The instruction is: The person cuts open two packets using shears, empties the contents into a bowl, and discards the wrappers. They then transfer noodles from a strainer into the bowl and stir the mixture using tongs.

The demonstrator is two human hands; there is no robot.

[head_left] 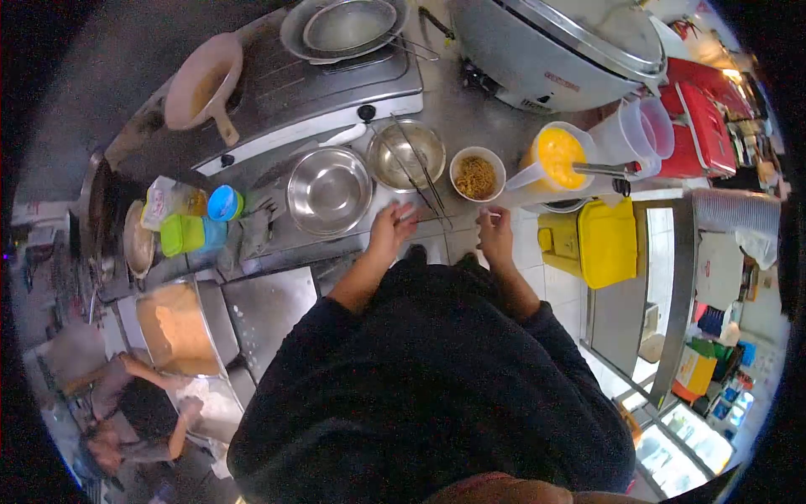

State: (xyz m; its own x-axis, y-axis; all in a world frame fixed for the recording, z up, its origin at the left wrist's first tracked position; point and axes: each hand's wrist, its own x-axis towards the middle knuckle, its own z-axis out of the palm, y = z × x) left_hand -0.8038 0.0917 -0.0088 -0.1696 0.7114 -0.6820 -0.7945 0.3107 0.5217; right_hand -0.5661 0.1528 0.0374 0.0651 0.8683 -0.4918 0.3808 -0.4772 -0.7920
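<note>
My left hand [395,228] is open, its fingers apart, just below a metal bowl [382,164] with a pair of long chopsticks [417,172] lying across it. An empty steel bowl [329,191] sits to that hand's left. My right hand [495,233] has its fingers curled into a pinch; whether anything small is in them I cannot make out. Just above it stands a white bowl [477,154] of brown crumbly food. To the right is a clear jug [561,155] of yellow-orange liquid, with a metal-handled utensil [600,169] across its rim.
A stove [336,88] carries a strainer [349,27] and a pale pan [201,84]. A large lidded cooker [554,59] stands behind the jug. At right is a yellow bin [606,244]. Another person's hand [191,409] works over a white-filled tray [214,403] at lower left.
</note>
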